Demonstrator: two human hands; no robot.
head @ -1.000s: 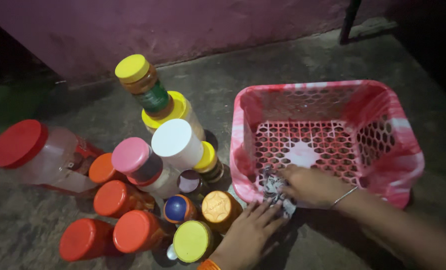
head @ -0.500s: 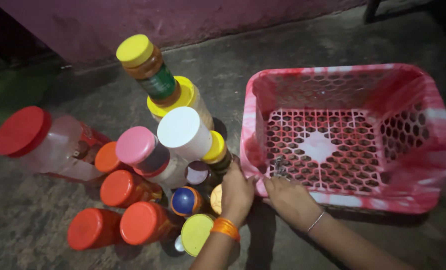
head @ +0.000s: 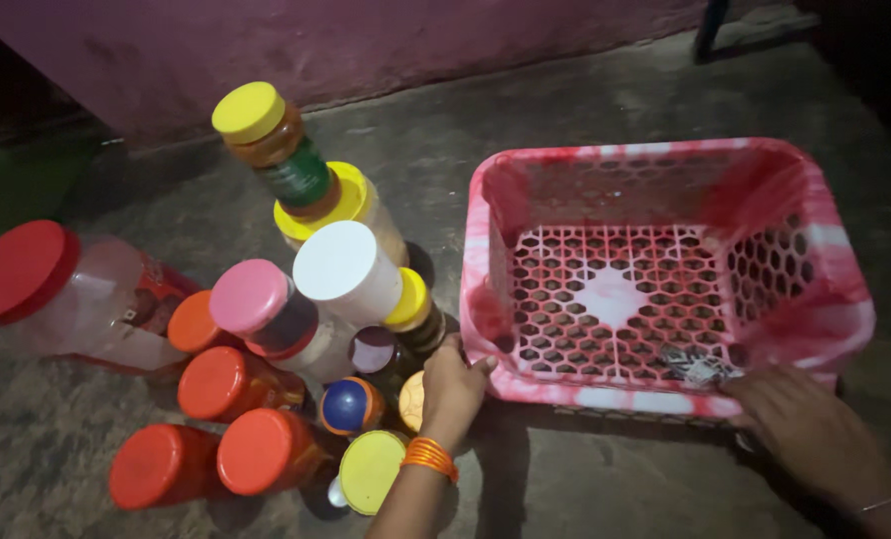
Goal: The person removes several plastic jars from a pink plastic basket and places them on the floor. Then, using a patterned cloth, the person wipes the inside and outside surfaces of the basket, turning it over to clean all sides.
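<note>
Basket (head: 665, 289) now at 3 o'clock of the jars (head: 335, 289), on the floor. Left hand (head: 452, 384) has shifted to its near-left corner, fingers curled on the rim. Right hand (head: 810, 429) at 5 o'clock, fingers loosely spread over a crumpled wrapper (head: 700, 367) inside, holding nothing.

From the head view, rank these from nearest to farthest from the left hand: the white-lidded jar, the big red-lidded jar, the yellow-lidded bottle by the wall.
Measured from the left hand, which rests at the pink basket's near left corner:
1. White-lidded jar, just up and left of the hand.
2. Yellow-lidded bottle, farther back near the wall.
3. Big red-lidded jar, lying at the far left.
</note>
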